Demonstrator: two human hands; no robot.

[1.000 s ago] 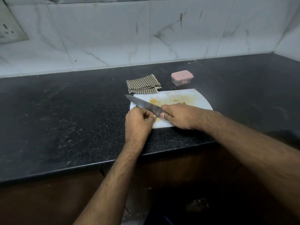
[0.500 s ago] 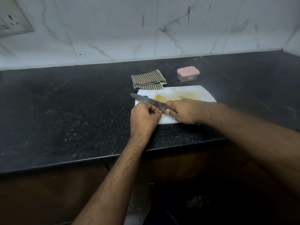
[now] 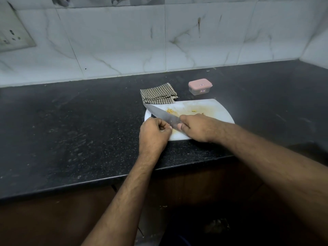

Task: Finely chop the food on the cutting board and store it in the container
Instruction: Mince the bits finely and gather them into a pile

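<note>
Chopping on a white plastic cutting board [image 3: 209, 108] at the black stone counter's [image 3: 71, 130] front edge.

The left hand [image 3: 153, 134] curls tightly at the board's left corner; what it pinches is hidden. The right hand [image 3: 197, 127] grips a steel knife [image 3: 160, 114], its blade angled left above yellowish food scraps [image 3: 171, 111]. Behind lie a checked folded cloth [image 3: 158, 93] and, farther right, a lidded pink-topped clear container [image 3: 200, 86].

A white cutting board [image 3: 209, 107] is laid on a black counter [image 3: 71, 130], with yellowish food bits [image 3: 171, 111] scattered on it. A knife [image 3: 162, 115] is gripped by the right hand [image 3: 197, 127], its blade angled up-left across the board. The left hand [image 3: 153, 134] is curled at the blade's near side; what it pinches cannot be told. A checked cloth [image 3: 158, 93] and a pink-lidded container [image 3: 200, 87], lid on, are seen behind the board.
</note>
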